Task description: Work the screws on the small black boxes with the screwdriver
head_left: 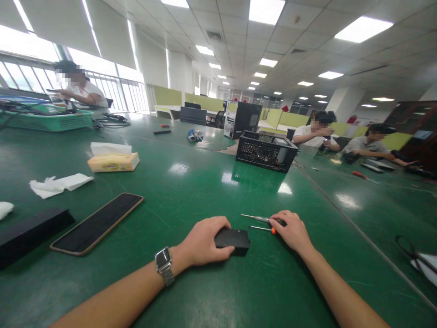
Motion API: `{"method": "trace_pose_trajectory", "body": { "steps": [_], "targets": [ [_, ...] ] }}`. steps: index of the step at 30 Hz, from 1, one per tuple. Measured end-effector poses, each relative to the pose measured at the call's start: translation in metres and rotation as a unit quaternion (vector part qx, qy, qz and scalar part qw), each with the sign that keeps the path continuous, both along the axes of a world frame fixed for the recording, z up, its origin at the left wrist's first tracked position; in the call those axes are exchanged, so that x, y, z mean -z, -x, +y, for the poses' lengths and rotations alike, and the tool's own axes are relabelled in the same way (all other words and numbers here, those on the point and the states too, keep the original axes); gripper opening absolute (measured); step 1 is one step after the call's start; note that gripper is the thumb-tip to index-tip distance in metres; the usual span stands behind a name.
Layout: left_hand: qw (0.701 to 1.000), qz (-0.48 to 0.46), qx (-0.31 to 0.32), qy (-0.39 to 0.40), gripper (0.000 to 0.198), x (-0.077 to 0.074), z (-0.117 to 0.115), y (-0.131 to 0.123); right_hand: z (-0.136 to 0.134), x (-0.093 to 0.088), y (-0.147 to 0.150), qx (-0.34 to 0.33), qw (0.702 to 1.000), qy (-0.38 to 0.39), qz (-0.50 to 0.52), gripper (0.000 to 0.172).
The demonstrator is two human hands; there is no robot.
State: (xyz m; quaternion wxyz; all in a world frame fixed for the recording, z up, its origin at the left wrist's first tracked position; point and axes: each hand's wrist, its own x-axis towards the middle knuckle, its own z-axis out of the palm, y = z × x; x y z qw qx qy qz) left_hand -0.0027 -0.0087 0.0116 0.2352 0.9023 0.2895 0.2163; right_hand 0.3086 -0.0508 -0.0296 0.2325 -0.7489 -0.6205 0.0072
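Note:
My left hand is closed around a small black box resting on the green tabletop, thumb along its near side. Just right of the box, my right hand has its thumb and fingers on the handle of a screwdriver whose shaft points left. Its handle is partly hidden by the fingers. A second, shorter screwdriver with an orange end lies in front of it, close to the thumb. A watch is on my left wrist.
Left of me lie a phone, a long black block, a tissue pack and crumpled tissue. Beyond stand an open black computer case and a green basket. Several people sit around the tables.

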Motion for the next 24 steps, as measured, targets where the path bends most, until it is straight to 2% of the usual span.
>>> {"method": "trace_pose_trajectory", "body": {
  "steps": [10, 24],
  "targets": [
    [1.0, -0.004, -0.001, -0.002, 0.03, 0.0023, -0.0005, 0.001, 0.0003, 0.0017, -0.0002, -0.016, 0.999, -0.026, 0.015, 0.031],
    [1.0, 0.005, 0.013, -0.022, 0.035, 0.0027, 0.0009, 0.0003, 0.0007, 0.0041, 0.0016, -0.036, 0.99, -0.113, 0.08, 0.031]
  ]
}}
